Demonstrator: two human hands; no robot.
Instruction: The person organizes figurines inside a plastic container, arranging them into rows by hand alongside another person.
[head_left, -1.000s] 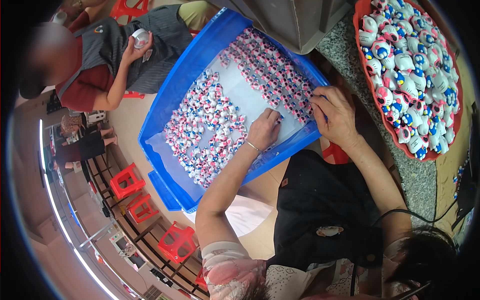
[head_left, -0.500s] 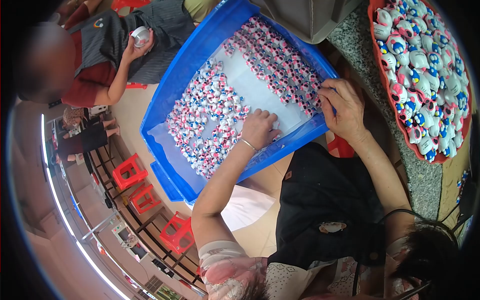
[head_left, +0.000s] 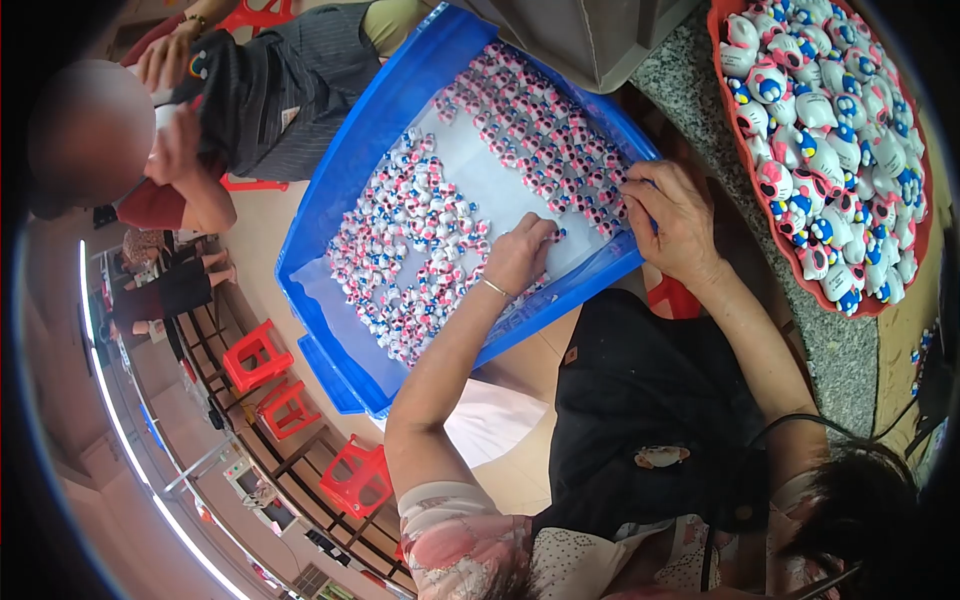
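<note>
A blue plastic tray (head_left: 352,128), lined with white sheet, holds small white, pink and blue cat-like figurines. Loose figurines (head_left: 410,240) are jumbled on its left part; others stand in close rows (head_left: 540,130) along the far right part. Over the bare strip of liner between them is my left hand (head_left: 518,258), fingers closed, a small figurine (head_left: 558,235) showing at the fingertips. My right hand (head_left: 675,215) reaches over the tray's right rim. Its thumb and forefinger are pinched together at the near end of the rows, seemingly on a figurine that the fingertips mostly hide.
A red scalloped basin (head_left: 765,215) heaped with larger cat figurines stands on a granite ledge (head_left: 845,350) to the right. A grey bin (head_left: 600,45) adjoins the tray's far side. Another person (head_left: 290,90) sits at the upper left. Red stools (head_left: 355,475) line the left.
My left hand has shifted slightly up toward the rows, and a figurine now shows at its fingertips. My right hand stays near the tray's right rim. The other person's hands have risen toward the head.
</note>
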